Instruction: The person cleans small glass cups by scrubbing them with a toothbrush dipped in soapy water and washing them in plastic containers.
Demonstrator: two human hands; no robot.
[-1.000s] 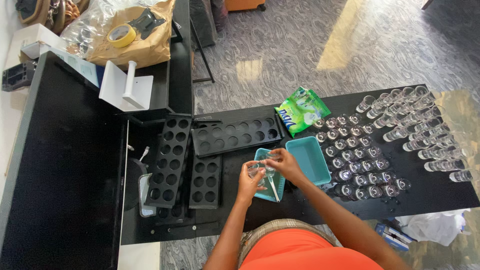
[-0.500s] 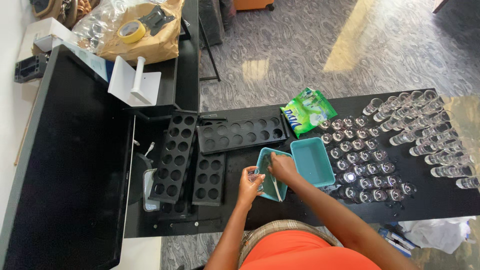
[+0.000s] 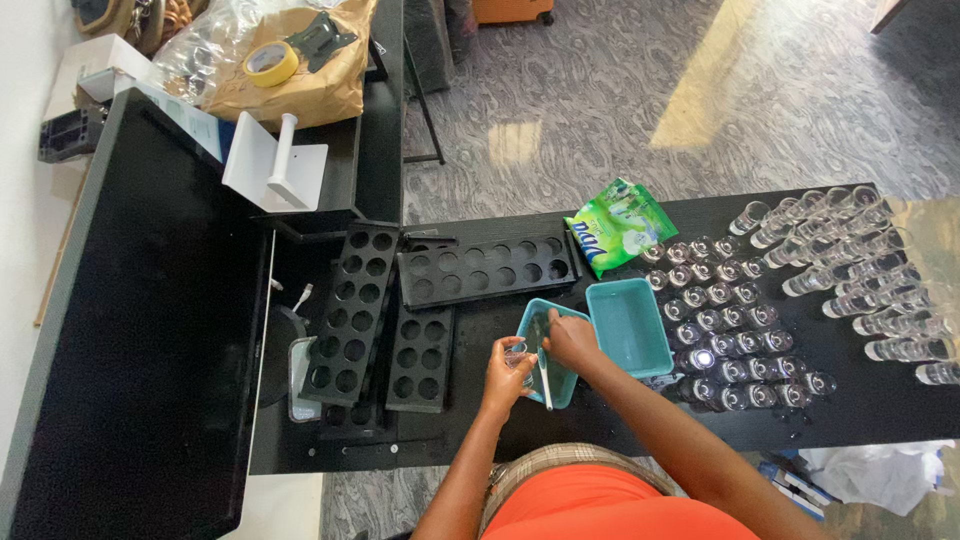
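Small clear glass [image 3: 517, 354] sits gripped in the left hand [image 3: 505, 372] over a teal tub [image 3: 530, 330]; right hand [image 3: 572, 340], at its three o'clock, pinches a thin stick [image 3: 544, 378] pointing toward six

Your left hand [image 3: 508, 375] holds a small clear glass [image 3: 517, 354] over the near teal tray [image 3: 533, 325] by the worktop's front edge; your right hand [image 3: 572, 340] grips a thin white stick [image 3: 544, 385] pointing down into that tray.
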